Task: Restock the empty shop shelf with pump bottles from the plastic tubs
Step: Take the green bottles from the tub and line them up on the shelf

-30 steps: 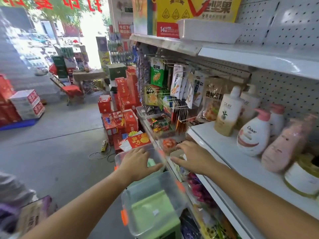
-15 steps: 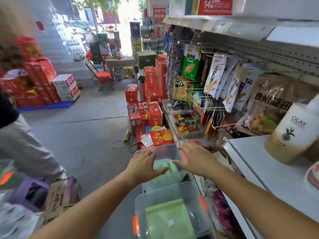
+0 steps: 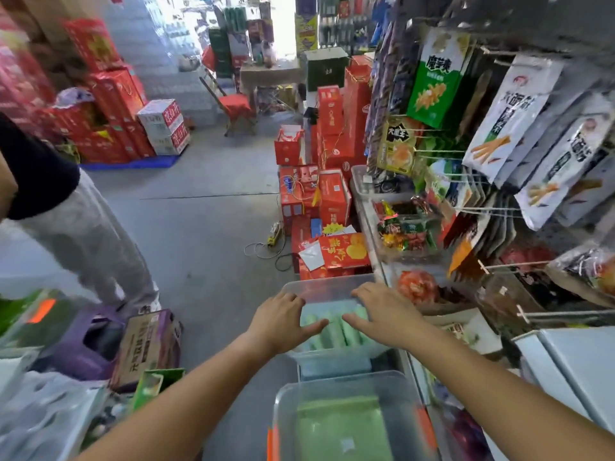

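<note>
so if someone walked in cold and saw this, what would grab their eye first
The left hand and right hand are spread over a clear plastic tub of pale green bottles at bottom centre. Behind it a stack of red boxes stands on the floor. Bright snack packets hang on pegs at the right.

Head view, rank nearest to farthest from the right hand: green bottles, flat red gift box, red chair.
1. green bottles: in the clear tub, directly under the right hand.
2. flat red gift box: lying just beyond the tub's far rim.
3. red chair: far back up the aisle, off to the left.
</note>
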